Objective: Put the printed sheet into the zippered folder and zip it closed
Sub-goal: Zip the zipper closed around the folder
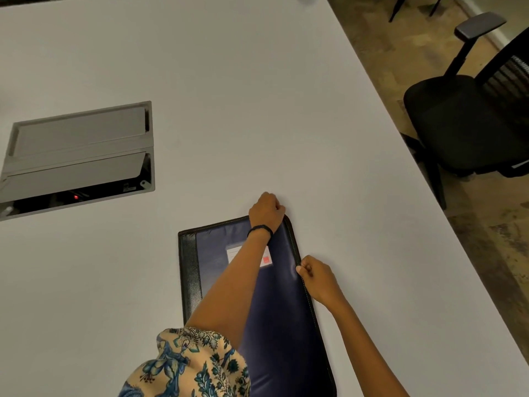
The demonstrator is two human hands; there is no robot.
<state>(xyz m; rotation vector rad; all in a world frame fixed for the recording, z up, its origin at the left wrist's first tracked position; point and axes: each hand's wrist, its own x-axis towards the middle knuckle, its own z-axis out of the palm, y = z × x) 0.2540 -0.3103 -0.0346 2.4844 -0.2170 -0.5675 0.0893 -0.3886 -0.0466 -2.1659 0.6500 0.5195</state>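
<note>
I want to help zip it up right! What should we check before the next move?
1. Folder lies flat on the table: ok.
2. Folder cover is down: ok.
3. Sheet is inside: cannot tell, no sheet shows.
4. Left hand grips the folder's far right corner: ok.
5. Left hand has the zipper pull: cannot tell, the fingers hide it.
6. Right hand pinches the folder's right edge to steady it: ok.
</note>
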